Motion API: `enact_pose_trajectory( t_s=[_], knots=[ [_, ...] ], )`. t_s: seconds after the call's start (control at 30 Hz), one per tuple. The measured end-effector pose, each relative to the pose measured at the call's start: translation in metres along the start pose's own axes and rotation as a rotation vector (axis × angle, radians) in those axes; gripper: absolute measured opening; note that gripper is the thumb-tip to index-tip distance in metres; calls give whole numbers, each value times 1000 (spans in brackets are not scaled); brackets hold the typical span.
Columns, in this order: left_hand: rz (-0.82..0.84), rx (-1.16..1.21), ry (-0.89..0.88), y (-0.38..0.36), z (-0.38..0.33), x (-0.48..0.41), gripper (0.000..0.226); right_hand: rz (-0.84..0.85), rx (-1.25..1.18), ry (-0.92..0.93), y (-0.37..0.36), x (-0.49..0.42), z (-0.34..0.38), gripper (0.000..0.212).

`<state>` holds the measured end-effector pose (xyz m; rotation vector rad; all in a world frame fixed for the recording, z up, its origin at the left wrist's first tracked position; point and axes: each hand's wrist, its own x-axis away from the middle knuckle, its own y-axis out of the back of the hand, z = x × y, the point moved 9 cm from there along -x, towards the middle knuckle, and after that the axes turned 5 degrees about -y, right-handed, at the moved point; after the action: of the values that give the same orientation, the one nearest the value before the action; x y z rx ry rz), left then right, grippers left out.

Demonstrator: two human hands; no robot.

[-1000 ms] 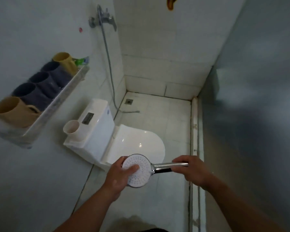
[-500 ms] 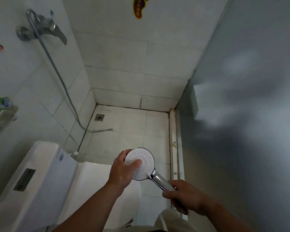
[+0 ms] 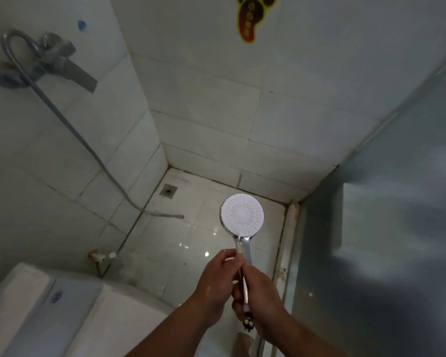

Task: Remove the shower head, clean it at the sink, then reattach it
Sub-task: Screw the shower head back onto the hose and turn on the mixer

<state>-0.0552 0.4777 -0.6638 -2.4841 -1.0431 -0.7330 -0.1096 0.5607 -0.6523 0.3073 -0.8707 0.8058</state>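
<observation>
My left hand [image 3: 216, 276] and right hand [image 3: 263, 295] both grip the shower head [image 3: 242, 215] by its handle, disc pointing away from them. The hose [image 3: 165, 215] ends, I think, beyond-left, nearer my left hand.

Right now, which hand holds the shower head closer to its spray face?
The left hand, high on the shower head handle; the right hand grips its lower end.

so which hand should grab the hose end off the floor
Left, probably: the hose end lies on the floor to the left, nearer the left hand, while the right hand holds the shower head by its handle.
</observation>
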Motion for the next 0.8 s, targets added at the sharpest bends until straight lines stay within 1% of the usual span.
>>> enact_pose_trajectory(
  t_s=[0.1,0.23,0.33,0.43,0.5,0.57,0.63,0.73,0.8],
  knots=[
    [-48,-87,-41,3,-34,-39,17,41,-89,-2,1,-33,39,49],
    [-77,-147,-87,17,-65,-78,28,103,-254,-87,-15,-76,77,32],
    [-86,-159,-91,34,-74,-115,30,91,-251,-156,-33,-115,93,31],
    [-79,-112,-38,58,-74,-159,28,62,-199,-175,-50,-159,110,35],
    [-20,-68,5,75,-74,-196,25,28,-209,-196,-60,-194,118,33],
    [28,24,79,91,-70,-232,22,1,-238,-240,-67,-227,123,32],
    [40,50,159,113,-61,-270,17,-14,-240,-278,-72,-263,125,33],
    [7,120,268,155,-30,-338,11,-56,-161,-309,-72,-332,129,32],
    [-47,62,269,191,2,-389,7,-72,-124,-330,-70,-390,120,28]
  ],
)
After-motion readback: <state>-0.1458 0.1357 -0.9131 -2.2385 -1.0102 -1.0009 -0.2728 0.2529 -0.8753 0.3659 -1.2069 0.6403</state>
